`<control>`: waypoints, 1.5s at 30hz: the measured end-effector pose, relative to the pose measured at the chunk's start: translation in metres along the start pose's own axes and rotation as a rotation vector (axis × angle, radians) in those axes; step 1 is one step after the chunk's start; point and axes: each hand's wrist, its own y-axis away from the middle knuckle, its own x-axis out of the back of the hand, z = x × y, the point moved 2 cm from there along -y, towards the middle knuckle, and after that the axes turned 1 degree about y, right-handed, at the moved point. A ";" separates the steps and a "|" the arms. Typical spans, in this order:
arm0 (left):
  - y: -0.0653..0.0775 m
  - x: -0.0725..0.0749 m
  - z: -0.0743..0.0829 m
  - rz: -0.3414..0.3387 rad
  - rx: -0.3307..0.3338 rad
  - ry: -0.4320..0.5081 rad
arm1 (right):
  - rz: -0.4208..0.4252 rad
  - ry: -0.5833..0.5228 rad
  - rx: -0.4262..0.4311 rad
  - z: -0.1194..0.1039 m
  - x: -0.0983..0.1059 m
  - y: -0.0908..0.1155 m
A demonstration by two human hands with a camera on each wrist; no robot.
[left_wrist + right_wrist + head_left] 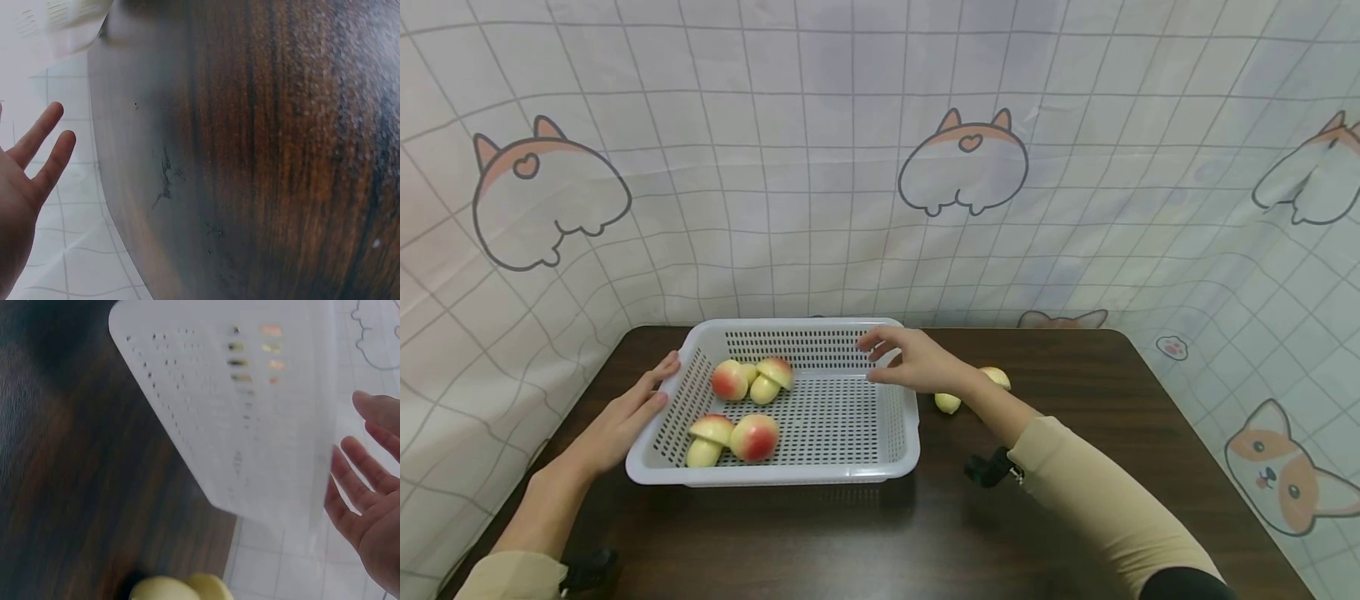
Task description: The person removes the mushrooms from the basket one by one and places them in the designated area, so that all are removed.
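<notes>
A white perforated plastic basket (790, 475) stands on the dark table, with several toy mushrooms (755, 438) in its left half, their caps red and yellow on pale stems. My left hand (617, 423) rests its extended fingers at the basket's left rim; in the left wrist view those fingers are spread. Over the right end of the basket hovers my right hand (916, 360), fingers loosely bent and nothing between them. The right wrist view has that hand beside the basket wall (187, 394). Pale yellow mushroom pieces (947, 403) lie on the table, partly hidden behind my right forearm.
The dark wood table (1075, 400) extends to the right of the basket and in front of it. A white gridded cloth (850, 250) with cartoon dogs hangs behind the table and along its sides. Black straps with small devices (988, 467) sit at both wrists.
</notes>
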 end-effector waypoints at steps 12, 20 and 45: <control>0.001 -0.001 0.000 0.011 -0.007 -0.012 | -0.105 -0.057 0.050 -0.015 -0.034 -0.015; -0.001 0.001 0.001 0.001 0.015 -0.021 | -0.200 -0.033 0.051 -0.029 -0.055 -0.021; 0.001 0.000 -0.001 -0.002 0.002 0.003 | -0.338 0.138 0.108 -0.050 -0.113 -0.042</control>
